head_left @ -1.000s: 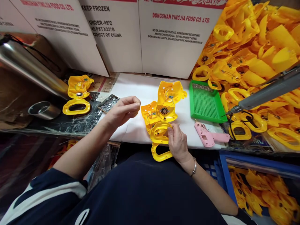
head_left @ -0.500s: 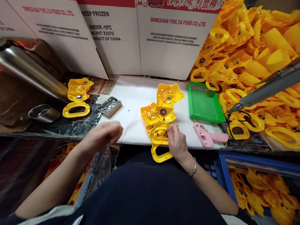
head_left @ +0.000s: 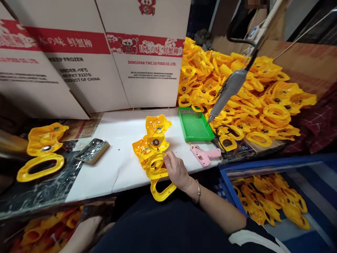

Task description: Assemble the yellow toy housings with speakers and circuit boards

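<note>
Yellow plastic in the head view: two open shells (head_left: 154, 131) lie overlapped on a white sheet (head_left: 126, 168) over the middle of the counter (head_left: 50, 196), near its front edge, with one loop handle (head_left: 159, 198) jutting past that edge. The right hand (head_left: 179, 172) has its grip closed on the upper loop. The left hand (head_left: 91, 225) is a blur below the front edge, near some yellow and red parts (head_left: 33, 235) — whether it grasps anything, I cannot tell.

Work seems part-way: wires and a round, speaker-like disc (head_left: 156, 142) sit inside, yet both shells look uncovered and unclosed.

Another open shell (head_left: 42, 138) lies toward the counter's left end; between it and the pair is a small tray (head_left: 100, 155) of metal bits. Near the back edge, right of the pair, stands a green basket (head_left: 201, 138), with a pink glue gun (head_left: 204, 154) in front. A grey power screwdriver (head_left: 229, 91) hangs before a yellow heap (head_left: 273, 91). Cartons (head_left: 152, 88) line the back edge; a blue crate (head_left: 263, 162) sits beyond the right front corner.
</note>
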`<action>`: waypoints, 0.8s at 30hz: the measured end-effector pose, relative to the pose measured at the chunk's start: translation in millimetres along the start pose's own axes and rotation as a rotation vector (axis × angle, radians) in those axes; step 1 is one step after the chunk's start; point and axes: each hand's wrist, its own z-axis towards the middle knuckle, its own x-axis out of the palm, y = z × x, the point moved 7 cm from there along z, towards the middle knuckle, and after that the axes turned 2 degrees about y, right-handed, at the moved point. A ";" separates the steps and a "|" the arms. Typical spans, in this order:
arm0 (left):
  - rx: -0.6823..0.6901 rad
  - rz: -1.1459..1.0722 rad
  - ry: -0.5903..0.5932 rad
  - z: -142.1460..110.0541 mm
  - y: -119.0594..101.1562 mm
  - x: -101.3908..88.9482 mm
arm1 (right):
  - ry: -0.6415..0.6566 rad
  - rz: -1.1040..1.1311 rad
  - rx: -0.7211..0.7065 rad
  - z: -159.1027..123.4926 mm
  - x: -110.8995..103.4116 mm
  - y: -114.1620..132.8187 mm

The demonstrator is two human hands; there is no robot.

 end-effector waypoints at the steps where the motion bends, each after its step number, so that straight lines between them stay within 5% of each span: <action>1: -0.030 -0.042 0.021 -1.0 0.1 0.4 | -0.005 0.017 0.003 -0.3 -0.9 -0.4; 7: -0.068 -0.628 0.307 0.3 -52.1 -1.8 | -0.032 0.113 0.002 -3.3 -2.3 2.7; 13: 0.059 -0.658 0.281 14.4 -109.3 -19.1 | -0.018 0.170 -0.028 -7.4 -2.9 18.5; 24: 0.152 -0.911 0.253 40.0 -194.7 4.8 | -0.026 0.082 -0.079 -7.5 -9.7 35.9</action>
